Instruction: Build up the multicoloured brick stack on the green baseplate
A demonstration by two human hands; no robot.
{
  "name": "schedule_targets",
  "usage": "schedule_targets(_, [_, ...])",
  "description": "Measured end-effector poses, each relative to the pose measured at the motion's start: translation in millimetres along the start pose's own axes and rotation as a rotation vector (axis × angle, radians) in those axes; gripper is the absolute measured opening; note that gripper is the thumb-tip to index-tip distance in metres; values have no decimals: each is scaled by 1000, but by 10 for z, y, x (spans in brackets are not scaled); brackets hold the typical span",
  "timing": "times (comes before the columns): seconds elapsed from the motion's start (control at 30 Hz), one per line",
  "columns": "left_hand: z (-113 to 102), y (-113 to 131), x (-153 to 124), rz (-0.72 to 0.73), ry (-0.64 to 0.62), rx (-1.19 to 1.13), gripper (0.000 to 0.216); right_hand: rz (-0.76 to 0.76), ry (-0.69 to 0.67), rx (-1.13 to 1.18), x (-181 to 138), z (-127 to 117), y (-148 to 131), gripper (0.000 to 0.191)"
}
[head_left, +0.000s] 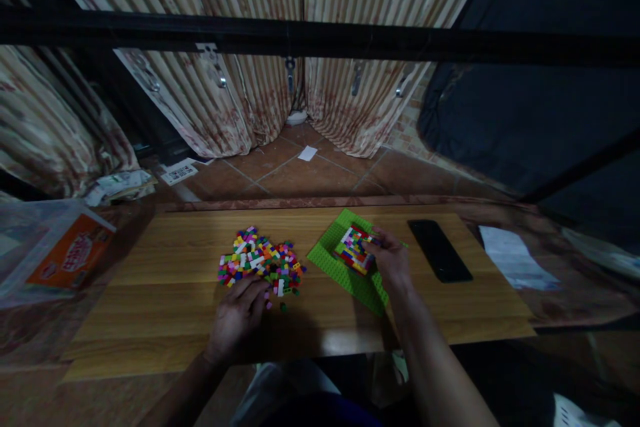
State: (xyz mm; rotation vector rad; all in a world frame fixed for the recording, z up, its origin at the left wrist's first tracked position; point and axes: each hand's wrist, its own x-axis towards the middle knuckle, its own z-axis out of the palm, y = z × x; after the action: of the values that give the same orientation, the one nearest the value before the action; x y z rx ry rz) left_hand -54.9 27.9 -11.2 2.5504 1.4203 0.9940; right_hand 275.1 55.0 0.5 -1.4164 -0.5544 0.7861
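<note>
A green studded baseplate [327,247] lies turned at an angle on the wooden table. On it stands a low block build [356,252] of many-coloured toy bricks. My right hand [393,259] is at the build's right side, fingers closed and fingertips touching its top edge; whatever they pinch is too small to make out. To the left spreads a pile of loose toy bricks [263,257] in mixed colours. At the pile's front edge is my left hand [239,312], its fingers bent together and pointing down among the bricks. Its fingertips are partly hidden, so any brick in them does not show.
A black phone [440,250] lies right of the baseplate on the wooden table [170,280]. Left of the table stands a clear plastic box [55,253] with an orange label. A white paper sheet [517,257] lies beyond the right end. Striped curtains [240,100] hang behind.
</note>
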Motion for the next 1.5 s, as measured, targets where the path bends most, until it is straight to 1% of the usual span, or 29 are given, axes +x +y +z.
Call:
schedule_targets(0.13, [-3, 1, 4, 4, 8, -8, 20, 52, 11, 31, 5, 14, -11, 55])
schedule_targets(0.3, [-11, 17, 8, -19, 5, -39, 21, 40, -10, 14, -9, -13, -26, 56])
schedule_targets(0.4, [-10, 30, 3, -27, -6, -49, 22, -44, 45, -59, -88, -78, -81, 55])
schedule_targets(0.5, [-18, 47, 1, -27, -21, -74, 21, -205, 138, -223, -271, -113, -160, 44])
schedule_targets(0.53, [-22, 53, 3, -34, -23, -80, 21, -255, 133, -258, -361, -102, -181, 39])
schedule_targets(0.6, [-31, 65, 7, -46, -33, -93, 21, -349, 49, -289, -580, -36, -199, 30])
schedule_targets(0.67, [-37, 75, 11, -52, -47, -99, 21, -425, -118, -352, -831, 79, -179, 23])
schedule_targets(0.77, [-41, 87, 14, -59, -51, -92, 21, -462, -377, -460, -1171, 277, -77, 16])
schedule_targets(0.83, [-42, 93, 13, -67, -47, -93, 22, -467, -468, -543, -1322, 379, 13, 16])
schedule_targets(0.9, [-42, 97, 11, -70, -46, -94, 23, -493, -504, -624, -1401, 443, 92, 16])
schedule_targets(1.07, [-33, 88, 5, -64, -44, -80, 22, -591, -519, -804, -1417, 505, 198, 15])
schedule_targets(1.17, [-19, 69, 2, -49, -24, -68, 21, -609, -518, -844, -1409, 533, 233, 16])
schedule_targets(1.27, [-12, 55, 4, -23, 4, -57, 21, -597, -509, -791, -1413, 532, 244, 18])
schedule_targets(1.33, [-12, 51, 7, -20, 5, -57, 21, -583, -479, -727, -1404, 494, 218, 18])
schedule_targets(1.5, [-9, 41, 5, -45, -8, -63, 22, -572, -320, -616, -1238, 263, 38, 15])
